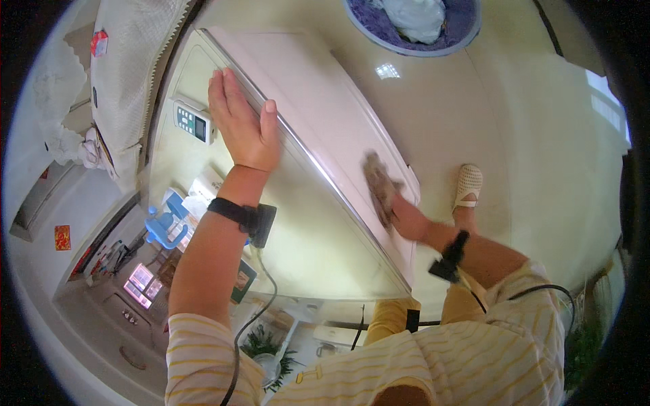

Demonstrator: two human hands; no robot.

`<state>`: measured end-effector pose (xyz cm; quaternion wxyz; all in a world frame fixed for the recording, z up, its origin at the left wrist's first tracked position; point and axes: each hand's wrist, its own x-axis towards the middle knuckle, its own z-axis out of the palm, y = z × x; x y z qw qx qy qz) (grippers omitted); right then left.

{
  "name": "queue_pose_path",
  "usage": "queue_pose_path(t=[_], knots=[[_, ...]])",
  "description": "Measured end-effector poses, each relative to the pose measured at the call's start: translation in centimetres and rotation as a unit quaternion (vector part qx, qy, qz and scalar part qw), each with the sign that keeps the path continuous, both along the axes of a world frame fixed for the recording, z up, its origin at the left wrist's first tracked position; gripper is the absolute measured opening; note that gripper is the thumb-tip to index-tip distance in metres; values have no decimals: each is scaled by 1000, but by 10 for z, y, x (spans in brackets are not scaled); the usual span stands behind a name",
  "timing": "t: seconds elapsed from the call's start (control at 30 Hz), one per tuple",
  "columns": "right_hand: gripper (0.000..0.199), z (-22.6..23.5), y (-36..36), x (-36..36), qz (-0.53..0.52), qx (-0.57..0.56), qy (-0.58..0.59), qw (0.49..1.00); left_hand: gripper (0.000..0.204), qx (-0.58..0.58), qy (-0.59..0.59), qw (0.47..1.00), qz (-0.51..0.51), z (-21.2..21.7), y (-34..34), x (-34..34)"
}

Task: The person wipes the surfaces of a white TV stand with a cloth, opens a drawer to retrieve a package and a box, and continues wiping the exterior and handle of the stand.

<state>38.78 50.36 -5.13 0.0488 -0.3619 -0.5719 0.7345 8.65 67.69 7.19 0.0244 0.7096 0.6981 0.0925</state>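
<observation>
My left hand lies flat, fingers stretched out, on a cream-white panel beside its long metal edge strip. A white remote control with a small screen is just left of that hand. On the other side of the strip runs a glossy pinkish-white panel. My right hand holds a greyish-brown cloth against this panel's lower right part. The cloth is slightly blurred, and it hides some of my fingers. Straps with small black devices sit on both wrists.
A purple-blue basin with a white cloth stands on the floor at the far side. My foot wears a cream slipper at right. Left are a quilted cover and a blue plastic object. Cables hang from both wrists.
</observation>
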Motion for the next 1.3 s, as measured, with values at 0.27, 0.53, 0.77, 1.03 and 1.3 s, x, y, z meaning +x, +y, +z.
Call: queue_pose_path(t=[0.27, 0.53, 0.77, 1.03, 1.3], knots=[[13, 1, -44, 23, 447, 127, -136, 875, 71, 20, -45, 999, 3, -7, -2, 0], [34, 74, 116, -44, 64, -135, -47, 988, 63, 36, -16, 999, -13, -9, -1, -2], [51, 43, -105, 90, 220, -125, -128, 959, 63, 54, -15, 998, -19, -9, 4, -1], [37, -49, 59, -63, 99, 140, -103, 980, 61, 39, 7, 999, -10, -7, -2, 1], [40, -14, 238, -175, -90, 186, 87, 975, 69, 25, -54, 998, 7, -9, 1, 3]])
